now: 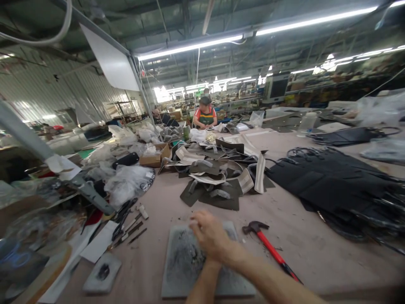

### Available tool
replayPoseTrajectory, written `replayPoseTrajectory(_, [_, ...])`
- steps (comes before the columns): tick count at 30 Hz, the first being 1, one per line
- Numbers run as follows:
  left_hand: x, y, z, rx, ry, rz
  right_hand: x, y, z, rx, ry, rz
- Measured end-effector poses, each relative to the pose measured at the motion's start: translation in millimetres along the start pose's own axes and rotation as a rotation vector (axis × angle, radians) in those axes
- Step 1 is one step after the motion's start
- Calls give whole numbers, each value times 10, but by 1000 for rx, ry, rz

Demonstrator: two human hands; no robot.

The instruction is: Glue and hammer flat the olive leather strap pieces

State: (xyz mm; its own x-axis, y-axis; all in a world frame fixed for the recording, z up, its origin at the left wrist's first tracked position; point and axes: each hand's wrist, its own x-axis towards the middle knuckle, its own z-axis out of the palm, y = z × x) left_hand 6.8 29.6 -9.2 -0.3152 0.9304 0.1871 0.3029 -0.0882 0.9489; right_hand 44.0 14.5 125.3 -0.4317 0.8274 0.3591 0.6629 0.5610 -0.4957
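Note:
Above a grey, dark-stained slab (177,270) my right hand (207,232) is closed, its fingers curled and a little blurred. Anything inside those fingers is hidden. My left hand (211,258) meets it from below at the wrist, and its fingers are covered by the right hand. A claw hammer (268,245) with a red and black handle lies on the table to the right of the slab. Just beyond the slab is a heap of dark grey and white cut pieces (221,192), some with grey strap loops.
Black bags with handles (341,181) are stacked on the right. Hand tools (133,228) and a small grey block (103,272) lie to the left, near a slanted metal post (79,185). A cardboard box (155,156) stands beyond. A person (205,114) works across the table.

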Motion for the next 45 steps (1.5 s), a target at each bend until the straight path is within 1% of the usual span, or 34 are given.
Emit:
replayPoseTrajectory(1, [2, 9, 3, -2, -4, -6, 160, 196, -82, -119, -46, 71])
replayPoseTrajectory(2, [2, 24, 5, -2, -7, -22, 331, 394, -164, -235, -101, 114])
replayPoseTrajectory(3, [-1, 43, 6, -4, -13, -38, 502, 582, -236, -277, -99, 140])
replayPoseTrajectory(5, [-10, 79, 5, -13, -29, -63, 817, 889, -319, -342, -105, 151])
replayPoseTrajectory(7, [-19, 96, 7, -22, -38, -81, 1075, 1071, -302, -386, -115, 138])
replayPoseTrajectory(10, [-27, 64, 26, -24, -38, -102, 1373, 1137, -136, -468, -170, 120])
replayPoseTrajectory(14, [-29, -28, 72, -57, -43, -127, 1662, 1060, 111, -562, -252, 112])
replayPoseTrajectory(16, [-30, -58, 88, -76, -43, -133, 1766, 1029, 153, -580, -278, 103])
replayPoseTrajectory(18, [-29, -70, 92, -72, -41, -127, 1844, 1022, 97, -580, -281, 86])
replayPoseTrajectory(19, [-28, -70, 89, -64, -41, -120, 1871, 1026, 27, -577, -269, 79])
replayPoseTrajectory(20, [-27, -65, 84, -55, -41, -112, 1887, 1035, -71, -575, -246, 75])
replayPoseTrajectory(22, [-24, -43, 71, -36, -41, -102, 1872, 1062, -336, -570, -179, 79])
replayPoseTrajectory(24, [-20, -11, 57, -31, -43, -99, 1758, 1092, -646, -573, -116, 103])
replayPoseTrajectory(26, [-12, 15, 43, -54, -45, -110, 1492, 1115, -918, -545, -38, 170])
replayPoseTrajectory(28, [-4, 20, 23, -114, -25, -136, 1040, 1118, -1070, -394, 81, 261])
replayPoseTrajectory(29, [-2, 12, 7, -158, 10, -152, 745, 1114, -1082, -267, 148, 313])
replayPoseTrajectory(30, [-3, -2, -16, -207, 65, -169, 416, 1109, -1047, -127, 195, 355])
replayPoseTrajectory(31, [-7, -19, -47, -256, 138, -184, 65, 1104, -967, 4, 210, 406])
replayPoseTrajectory(33, [-22, -49, -132, -346, 304, -210, -631, 1101, -704, 187, 163, 540])
replayPoseTrajectory(34, [-30, -55, -182, -378, 366, -218, -942, 1100, -544, 253, 144, 598])
replayPoseTrajectory(35, [-37, -51, -232, -401, 399, -220, -1209, 1099, -386, 311, 108, 651])
replayPoseTrajectory(36, [-42, -37, -276, -416, 399, -215, -1425, 1095, -244, 353, 65, 696])
replayPoseTrajectory(37, [-42, -12, -308, -420, 364, -204, -1585, 1090, -126, 383, 28, 731])
replayPoseTrajectory(39, [-32, 57, -326, -404, 229, -166, -1755, 1074, 15, 417, -33, 778])
replayPoseTrajectory(41, [-10, 130, -276, -387, 83, -136, -1782, 1052, 47, 410, -64, 807])
replayPoseTrajectory(43, [17, 182, -182, -398, -19, -134, -1751, 1020, 27, 330, -97, 835])
replayPoseTrajectory(45, [41, 201, -80, -436, -81, -146, -1724, 981, 10, 190, -155, 851])
